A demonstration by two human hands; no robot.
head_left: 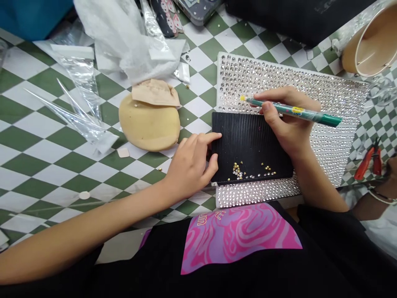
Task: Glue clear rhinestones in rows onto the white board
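Observation:
My right hand (288,114) is closed around a slim green pen (297,111) with a yellow tip, held almost level over a white panel (263,78) covered in rows of shiny rhinestones. The tip hovers at or just above the stones; contact I cannot tell. On top of the panel lies a black ridged tray (248,145), with loose gold and clear rhinestones (237,169) along its near side. My left hand (195,159) grips the tray's left edge, index finger on the rim and thumb lower down, other fingers curled and partly hidden.
Left of the tray sits a round beige pad (149,124) with a folded tan piece on it. Clear plastic bags (83,78) and white wrapping (120,41) lie beyond. A paper cup (375,45) and red-handled pliers (369,159) are at right, near another person's arm (380,198).

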